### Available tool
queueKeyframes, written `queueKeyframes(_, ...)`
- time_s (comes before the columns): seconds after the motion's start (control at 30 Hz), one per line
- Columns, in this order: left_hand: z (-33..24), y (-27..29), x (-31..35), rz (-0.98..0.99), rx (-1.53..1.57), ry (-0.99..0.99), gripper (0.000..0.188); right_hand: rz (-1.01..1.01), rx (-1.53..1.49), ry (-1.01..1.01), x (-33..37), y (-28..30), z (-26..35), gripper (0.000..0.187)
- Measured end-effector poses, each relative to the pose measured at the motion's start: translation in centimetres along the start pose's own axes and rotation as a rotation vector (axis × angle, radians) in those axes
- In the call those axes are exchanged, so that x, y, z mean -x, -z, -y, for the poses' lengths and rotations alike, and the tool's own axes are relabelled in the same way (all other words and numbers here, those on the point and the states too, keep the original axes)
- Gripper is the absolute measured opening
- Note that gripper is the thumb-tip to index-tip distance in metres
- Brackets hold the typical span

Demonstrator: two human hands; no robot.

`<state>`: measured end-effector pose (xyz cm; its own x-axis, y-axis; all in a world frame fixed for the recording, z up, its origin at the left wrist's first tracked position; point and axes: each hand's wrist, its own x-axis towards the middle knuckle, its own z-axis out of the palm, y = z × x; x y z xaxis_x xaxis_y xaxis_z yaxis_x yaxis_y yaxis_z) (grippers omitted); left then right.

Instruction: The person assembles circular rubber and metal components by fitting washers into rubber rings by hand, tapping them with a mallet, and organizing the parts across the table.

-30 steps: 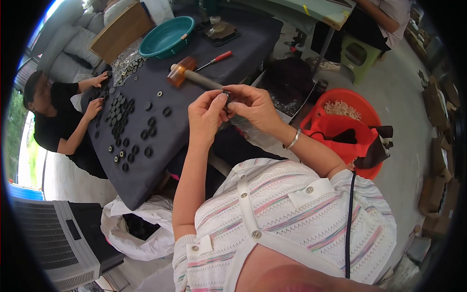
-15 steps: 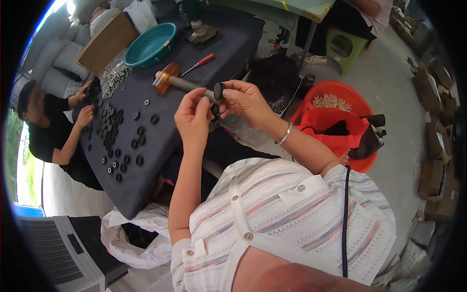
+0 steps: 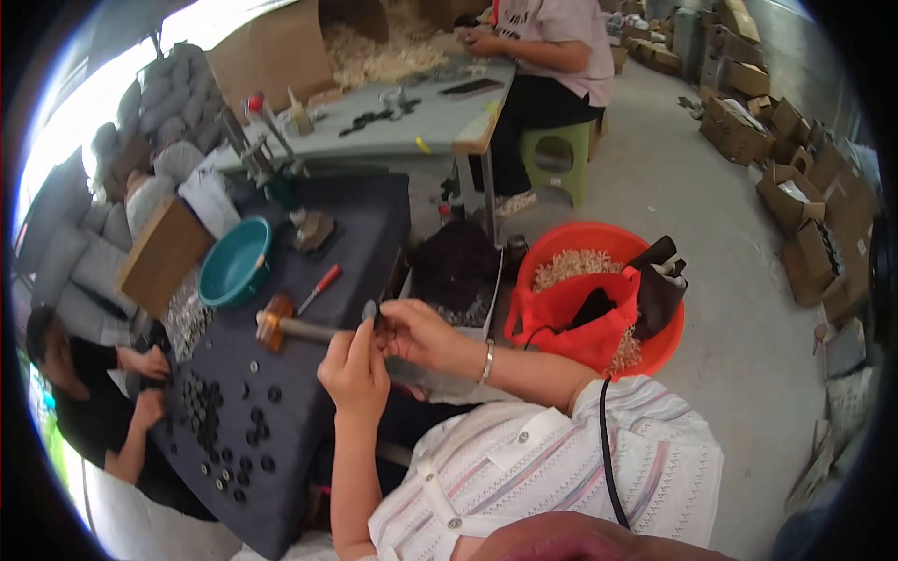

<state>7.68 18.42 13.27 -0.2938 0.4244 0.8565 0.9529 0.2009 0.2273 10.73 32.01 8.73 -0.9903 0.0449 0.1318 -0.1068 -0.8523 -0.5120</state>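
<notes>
Head view: I see a small dark roundish piece point(image 3: 370, 309) between left hand point(image 3: 354, 374) and right hand point(image 3: 419, 334), both sets of fingers pinching it. Fingertip-only hold, so could slip and miss the dark cloth-covered tabletop point(image 3: 360, 248). Left hand could bump the amber-headed, brown-handled mallet point(image 3: 288, 324).

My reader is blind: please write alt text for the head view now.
A person's left hand and right hand meet at a small dark round piece near a dark grey table. On it lie small black rings, an orange-headed mallet and a round teal basin.
</notes>
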Motion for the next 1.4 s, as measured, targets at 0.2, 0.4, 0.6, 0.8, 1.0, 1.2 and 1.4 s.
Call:
queueKeyframes(0.2,-0.3,-0.3,-0.3,0.036,0.069,0.180,0.029,0.006,0.049,0.018,1.1,-0.3,0.5,0.020)
queueKeyframes(0.4,0.2,0.8,-0.4,0.226,0.192,0.246,0.034,0.053,0.186,-0.025,1.4,0.2,0.3,0.017)
queueKeyframes(0.6,0.5,1.2,0.0,0.241,0.182,0.284,0.029,0.056,0.250,-0.100,1.6,-0.4,0.1,0.019)
queueKeyframes(0.8,0.5,1.2,0.6,0.227,0.141,0.297,0.026,0.054,0.313,-0.089,1.9,-1.1,-0.2,0.027)
queueKeyframes(1.0,0.8,1.1,1.3,0.224,0.194,0.342,0.025,0.034,0.358,-0.021,1.9,-1.1,-0.9,0.026)
queueKeyframes(1.2,0.7,1.2,1.2,0.178,0.348,0.366,0.024,0.006,0.353,0.014,2.4,-2.3,-1.3,0.018)
queueKeyframes(1.4,1.7,1.2,2.2,0.176,0.398,0.410,0.024,-0.104,0.453,0.113,2.8,-2.7,-2.1,0.016)
